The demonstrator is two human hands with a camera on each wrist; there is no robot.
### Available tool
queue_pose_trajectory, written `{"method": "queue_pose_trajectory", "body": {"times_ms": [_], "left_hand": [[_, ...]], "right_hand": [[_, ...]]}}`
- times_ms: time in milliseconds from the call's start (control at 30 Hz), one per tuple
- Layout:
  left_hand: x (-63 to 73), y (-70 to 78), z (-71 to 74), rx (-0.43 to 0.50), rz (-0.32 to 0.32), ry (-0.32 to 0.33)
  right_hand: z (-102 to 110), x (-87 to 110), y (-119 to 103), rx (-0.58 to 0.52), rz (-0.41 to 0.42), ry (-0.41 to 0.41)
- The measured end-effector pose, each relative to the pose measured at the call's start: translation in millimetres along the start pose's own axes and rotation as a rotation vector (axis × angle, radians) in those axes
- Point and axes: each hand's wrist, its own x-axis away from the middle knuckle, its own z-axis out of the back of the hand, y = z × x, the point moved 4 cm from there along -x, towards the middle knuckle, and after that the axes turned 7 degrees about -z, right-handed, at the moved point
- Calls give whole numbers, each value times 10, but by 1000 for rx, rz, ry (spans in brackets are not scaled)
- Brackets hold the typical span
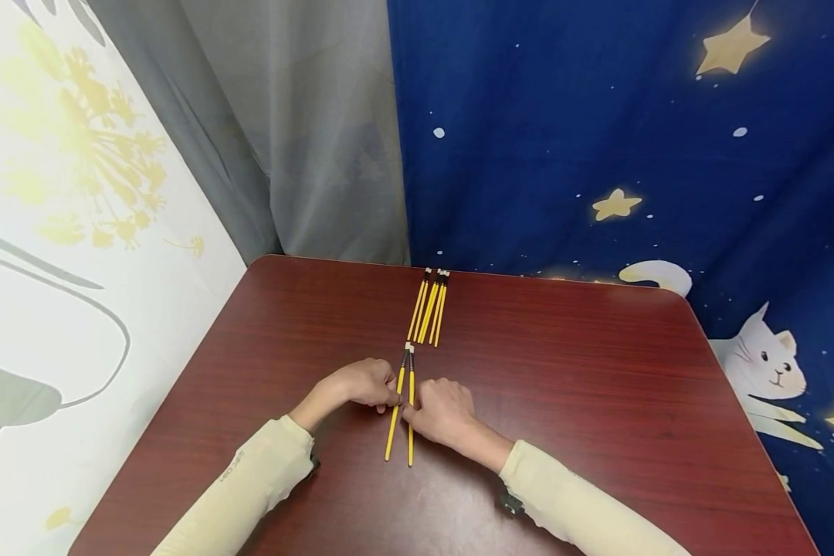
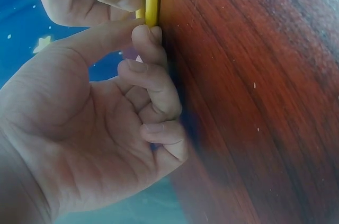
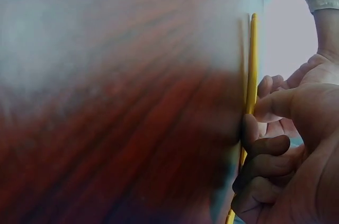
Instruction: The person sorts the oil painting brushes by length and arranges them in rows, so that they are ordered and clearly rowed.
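Two paintbrushes with yellow handles, black ferrules and pale tips lie in front of me, tips together and handle ends spread apart. My left hand (image 1: 367, 382) pinches the left paintbrush (image 1: 392, 432) between thumb and index finger, around mid-handle. In the left wrist view its other fingers curl loosely beside the tabletop. On the other side, my right hand (image 1: 445, 409) has thumb and index finger pinched on the right paintbrush (image 1: 411, 442). The right wrist view shows that yellow handle (image 3: 253, 65) lying along the table surface, its lower part partly hidden by my fingers.
Several more yellow paintbrushes (image 1: 429, 310) lie side by side near the far edge of the reddish-brown table (image 1: 584, 386), tips pointing away. A grey curtain (image 1: 333, 139) and a blue star-patterned curtain (image 1: 528, 154) hang behind it. At left is a white printed curtain (image 1: 111, 309).
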Motion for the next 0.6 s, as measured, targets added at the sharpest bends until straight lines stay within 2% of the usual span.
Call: {"method": "queue_pose_trajectory", "body": {"times_ms": [333, 467, 600], "left_hand": [[8, -8, -1, -3, -18, -30], [27, -24, 21, 11, -12, -12], [52, -52, 54, 44, 24, 15]], "right_hand": [[-8, 50, 31, -45, 4, -1], [33, 52, 58, -83, 14, -23], [131, 26, 149, -99, 14, -30]]}}
